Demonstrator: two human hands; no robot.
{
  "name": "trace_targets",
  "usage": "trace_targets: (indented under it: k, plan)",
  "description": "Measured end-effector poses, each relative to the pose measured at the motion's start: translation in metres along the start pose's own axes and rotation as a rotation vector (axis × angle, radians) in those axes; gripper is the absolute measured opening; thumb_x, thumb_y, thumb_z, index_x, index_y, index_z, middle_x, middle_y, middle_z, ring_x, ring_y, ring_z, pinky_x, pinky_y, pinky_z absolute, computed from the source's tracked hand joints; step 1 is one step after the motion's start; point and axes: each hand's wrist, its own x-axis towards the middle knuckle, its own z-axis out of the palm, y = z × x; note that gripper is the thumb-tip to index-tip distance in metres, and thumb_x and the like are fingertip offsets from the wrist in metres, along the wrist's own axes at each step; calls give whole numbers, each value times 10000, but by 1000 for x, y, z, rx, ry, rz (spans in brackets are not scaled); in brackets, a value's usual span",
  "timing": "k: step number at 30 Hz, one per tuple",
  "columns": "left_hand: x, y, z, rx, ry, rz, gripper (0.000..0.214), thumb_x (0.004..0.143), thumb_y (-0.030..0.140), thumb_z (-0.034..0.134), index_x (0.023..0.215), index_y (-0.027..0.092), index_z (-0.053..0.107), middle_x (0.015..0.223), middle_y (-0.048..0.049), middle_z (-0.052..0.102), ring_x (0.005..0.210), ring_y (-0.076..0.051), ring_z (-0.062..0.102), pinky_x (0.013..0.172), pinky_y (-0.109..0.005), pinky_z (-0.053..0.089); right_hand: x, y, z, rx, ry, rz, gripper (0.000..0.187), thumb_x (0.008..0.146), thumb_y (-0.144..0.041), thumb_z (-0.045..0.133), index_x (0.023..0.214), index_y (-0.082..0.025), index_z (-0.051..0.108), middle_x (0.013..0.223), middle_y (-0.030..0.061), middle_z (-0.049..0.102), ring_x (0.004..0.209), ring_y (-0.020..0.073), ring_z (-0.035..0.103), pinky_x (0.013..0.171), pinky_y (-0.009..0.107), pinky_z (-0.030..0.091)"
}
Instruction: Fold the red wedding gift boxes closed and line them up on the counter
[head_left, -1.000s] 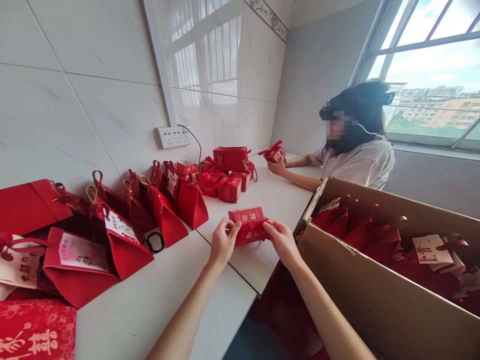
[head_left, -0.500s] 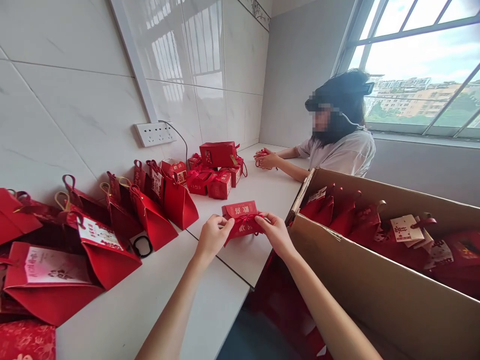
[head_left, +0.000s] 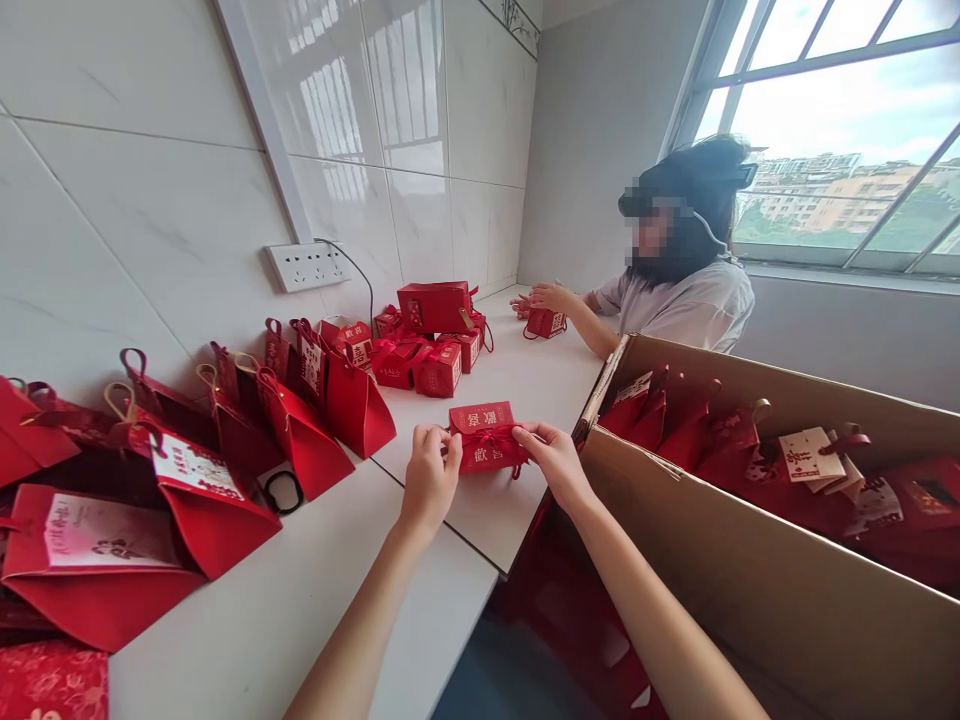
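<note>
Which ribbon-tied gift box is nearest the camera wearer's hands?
The red gift box between the left hand and right hand; the others are by the wall or near the co-worker's hand.

Open white tabletop [head_left: 292,590] is stretching between my left forearm and the row of red bags [head_left: 364,410], which is blocking my way to the wall. Beyond the ribboned box [head_left: 480,462] I am handling, a lane is running between the piled red boxes [head_left: 435,308] and the cardboard carton [head_left: 712,515]; a co-worker's hands [head_left: 555,298] are obstructing its far end. The carton's near wall is barring sideways passage past my right hand [head_left: 553,462].
</note>
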Motion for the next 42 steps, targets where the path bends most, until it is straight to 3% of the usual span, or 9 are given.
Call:
trace_targets:
  k: [5,17,19,21,24,27,32,38,42]
  plan:
    - [-5,-4,7,11,77,44,206,918,339,414,781,194,466,1117,-123,542,832,-166,612,691,-316,554,-2,0,1,-10,13,-4,472,472,-544,829,657,-147,652,617,-4,639,587,108,545,577,232,425]
    - [-6,-3,10,-15,96,49,180,906,306,409,767,205,461,1037,-109,618,863,-170,633,680,-282,554,2,8,-1,-107,-6,-40,487,589,-605,737,703,-150,607,690,38,626,641,154,574,594,278,460]
    - [-5,-3,8,-21,89,41,181,900,305,414,754,207,458,1024,-101,630,845,-166,639,684,-284,556,0,6,-5,-138,-23,-65,532,578,-585,758,851,-155,605,815,58,639,720,182,603,625,301,495]
    - [-4,-4,5,-32,76,43,199,899,313,422,735,207,457,1009,-88,652,820,-159,647,679,-278,557,-4,5,-11,-268,-97,-151,754,520,-515,822,1129,-173,539,1054,105,609,850,220,620,690,347,536]
    - [-3,-4,1,-47,63,63,226,910,330,443,727,200,471,1000,-74,679,760,-143,656,644,-254,553,-8,4,-17,-649,-258,-370,1085,473,-357,872,1397,-219,319,1376,173,391,1114,292,555,902,452,518]
    - [-2,-2,-1,-41,103,105,239,929,344,453,750,192,496,990,-75,673,719,-133,646,600,-240,536,-9,8,-17,-852,-272,-487,986,586,-272,804,1418,-231,276,1377,174,368,1147,297,543,951,478,496]
    - [-6,22,1,0,232,287,238,923,354,517,750,192,532,869,-50,556,828,-157,587,706,-276,508,-14,17,-10,-744,-103,-590,887,625,-351,766,1353,-219,276,1241,162,453,955,248,615,799,453,574]
    - [-14,71,-5,173,248,786,118,882,222,619,792,181,554,804,-20,508,739,-139,504,750,-319,410,-33,14,-8,-603,59,-721,825,694,-383,730,1351,-263,247,1275,152,445,991,232,625,819,450,568]
    - [-14,87,-11,149,257,843,101,867,188,632,803,171,556,807,-27,469,757,-146,486,766,-334,422,-40,6,-11,-567,104,-779,790,732,-370,714,1367,-290,251,1287,144,451,992,220,619,795,417,571]
